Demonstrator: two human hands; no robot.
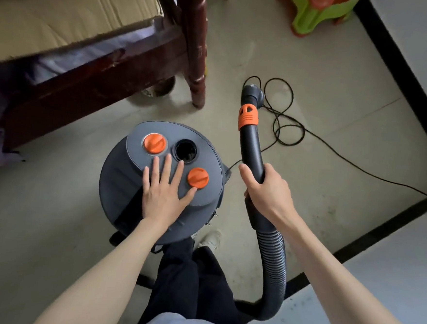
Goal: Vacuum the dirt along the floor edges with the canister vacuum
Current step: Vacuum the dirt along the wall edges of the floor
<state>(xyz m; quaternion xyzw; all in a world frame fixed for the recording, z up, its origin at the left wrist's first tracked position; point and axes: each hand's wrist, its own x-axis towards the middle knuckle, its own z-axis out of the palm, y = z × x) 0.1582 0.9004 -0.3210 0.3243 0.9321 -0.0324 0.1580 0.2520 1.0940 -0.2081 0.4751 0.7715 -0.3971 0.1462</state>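
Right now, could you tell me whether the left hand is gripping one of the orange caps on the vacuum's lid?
No, the left hand lies flat with straight fingers on the grey lid, between the two orange caps.

Pale concrete floor (327, 76), black skirting strip (400, 73) along its right edge & near-right corner. Grey canister vacuum (120, 180) stands mid-floor. Black power cord (284, 116) lies in loose loops toward the right edge, running off to the corner. Dark wooden bed frame (92, 77) stands at the left edge, its leg (196, 67) on the floor. Green plastic stool (316, 14) at far edge. Smth round under the bed, poss. a bowl (162, 87), too dim to tell. White shoe (212, 239) planted near the vac.
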